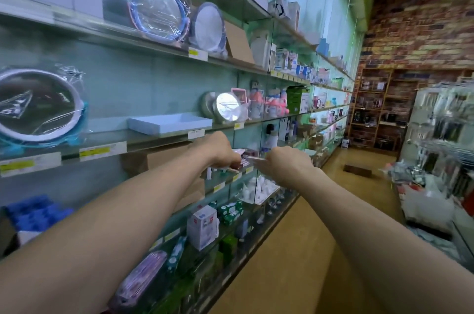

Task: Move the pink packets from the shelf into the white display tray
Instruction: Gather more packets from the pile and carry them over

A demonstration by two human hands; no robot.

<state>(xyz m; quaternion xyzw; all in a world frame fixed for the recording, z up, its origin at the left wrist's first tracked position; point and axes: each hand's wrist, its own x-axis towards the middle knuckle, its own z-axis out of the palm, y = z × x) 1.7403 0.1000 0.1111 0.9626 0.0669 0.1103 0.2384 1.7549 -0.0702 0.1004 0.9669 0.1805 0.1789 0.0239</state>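
My left hand curls round pink packets at the shelf's front edge. My right hand pinches another flat packet beside them.

A single wide-angle camera, worn on the person's head, gives the only view. It looks forward and somewhat down along a shop aisle, turned toward the glass shelves, which fill the left half of the frame and run away to a brick wall at the far end. Both forearms reach in from the bottom corners. The left hand and right hand meet near the frame's middle, close to the lens (the pink packets they hold lie between them). The white display tray sits just above the hands. Straight lines bow toward the edges, and the picture is blurred.
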